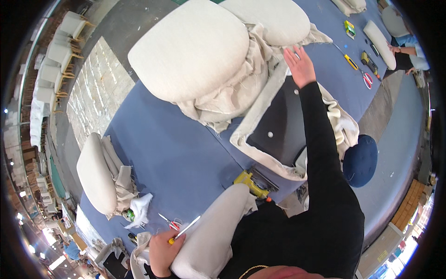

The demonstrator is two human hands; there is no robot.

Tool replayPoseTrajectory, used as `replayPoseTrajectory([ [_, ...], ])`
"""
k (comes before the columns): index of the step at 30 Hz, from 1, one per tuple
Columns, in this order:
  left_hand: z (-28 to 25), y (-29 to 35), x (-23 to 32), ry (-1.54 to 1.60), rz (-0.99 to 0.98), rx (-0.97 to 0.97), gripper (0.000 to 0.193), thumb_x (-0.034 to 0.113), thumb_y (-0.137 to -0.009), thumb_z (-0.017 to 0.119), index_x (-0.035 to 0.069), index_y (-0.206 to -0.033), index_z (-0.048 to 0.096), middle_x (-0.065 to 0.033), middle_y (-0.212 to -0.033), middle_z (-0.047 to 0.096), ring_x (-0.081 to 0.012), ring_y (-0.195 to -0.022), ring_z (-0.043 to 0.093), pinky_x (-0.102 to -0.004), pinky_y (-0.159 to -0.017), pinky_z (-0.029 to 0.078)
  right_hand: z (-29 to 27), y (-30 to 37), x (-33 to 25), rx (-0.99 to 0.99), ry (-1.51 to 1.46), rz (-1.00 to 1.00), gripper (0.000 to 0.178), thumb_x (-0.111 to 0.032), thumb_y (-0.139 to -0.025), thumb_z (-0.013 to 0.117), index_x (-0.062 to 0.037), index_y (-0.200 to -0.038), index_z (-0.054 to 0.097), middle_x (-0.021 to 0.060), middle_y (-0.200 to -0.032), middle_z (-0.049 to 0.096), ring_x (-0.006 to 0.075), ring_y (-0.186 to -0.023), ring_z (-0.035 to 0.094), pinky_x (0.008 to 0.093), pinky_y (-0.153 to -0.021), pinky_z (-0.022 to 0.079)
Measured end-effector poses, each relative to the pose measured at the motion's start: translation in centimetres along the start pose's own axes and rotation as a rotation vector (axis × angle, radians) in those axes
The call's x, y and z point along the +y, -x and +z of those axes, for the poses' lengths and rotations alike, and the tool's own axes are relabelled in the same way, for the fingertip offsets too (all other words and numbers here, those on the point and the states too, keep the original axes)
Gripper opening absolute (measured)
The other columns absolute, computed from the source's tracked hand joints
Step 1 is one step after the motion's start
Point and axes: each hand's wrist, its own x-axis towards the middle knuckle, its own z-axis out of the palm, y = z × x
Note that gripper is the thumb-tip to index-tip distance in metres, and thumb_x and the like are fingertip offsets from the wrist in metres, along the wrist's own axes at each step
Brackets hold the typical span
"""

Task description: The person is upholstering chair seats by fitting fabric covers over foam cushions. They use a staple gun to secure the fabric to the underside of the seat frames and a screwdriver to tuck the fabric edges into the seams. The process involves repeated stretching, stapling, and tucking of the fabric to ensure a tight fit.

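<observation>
My left hand [165, 251], low at the left, is closed around the yellow handle of a screwdriver [189, 226]; its metal shaft points up and right. The hand rests beside a cream padded cushion [211, 235] that leans against my body. My right hand [301, 67] is stretched far across the table with fingers spread, holding nothing. Its fingertips are by the loose cloth edge of a cream cushion [274, 21]; whether they touch it I cannot tell. Under my right forearm lies a cream-covered piece with a dark panel [278, 125]. A yellow staple gun [251, 182] lies past the leaning cushion.
A large cream cushion [190, 51] lies on the blue table [162, 153]; another cushion [96, 174] stands left. Red-handled scissors [174, 225] lie near my left hand. At right are a second screwdriver [351, 62], a navy stool [361, 160] and a co-worker's hands [396, 49].
</observation>
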Motion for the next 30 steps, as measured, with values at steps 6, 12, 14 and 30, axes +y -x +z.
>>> replayPoseTrajectory([
  [6,-0.4,-0.8,-0.2,0.079,-0.085,-0.004,0.021,0.022,-0.085,0.081,0.002,-0.091,0.079,-0.0185,-0.072,0.071,-0.036,-0.065,0.07,-0.0405,-0.062,0.052,1.1,-15.3,6.1,0.359,-0.118,0.28,0.074,-0.051,-0.104,0.065,-0.0008,-0.156,0.047,0.0196,-0.16,0.052,0.0408,-0.15,0.046,0.0573,-0.128,0.032],
  [12,-1.5,-1.8,-1.1,0.073,-0.086,0.003,0.021,0.024,-0.087,0.079,0.004,-0.091,0.078,-0.0204,-0.076,0.071,-0.0389,-0.071,0.072,-0.0438,-0.064,0.053,-2.6,-21.8,5.1,0.482,0.041,0.185,0.058,-0.052,-0.093,0.079,-0.0111,-0.133,0.067,0.0136,-0.131,0.071,0.0363,-0.121,0.067,0.0533,-0.107,0.055],
  [14,-1.3,-2.7,-1.9,0.084,-0.063,0.006,0.02,0.021,-0.084,0.082,0.002,-0.088,0.079,-0.0183,-0.076,0.073,-0.0363,-0.071,0.074,-0.0412,-0.066,0.056,-2.8,-23.3,2.4,0.474,0.142,0.016,0.054,-0.05,-0.091,0.082,-0.0121,-0.128,0.068,0.0119,-0.124,0.072,0.0331,-0.115,0.069,0.0512,-0.102,0.057],
  [30,0.2,1.5,-3.9,0.13,0.037,0.153,0.02,0.02,-0.084,0.08,0.001,-0.087,0.079,-0.0208,-0.071,0.068,-0.0399,-0.067,0.069,-0.0429,-0.062,0.051,-9.1,4.1,-19.3,0.298,0.31,-0.322,0.043,-0.025,-0.107,0.045,0.0015,-0.131,0.067,0.0179,-0.128,0.073,0.0315,-0.118,0.072,0.0458,-0.106,0.057],
])
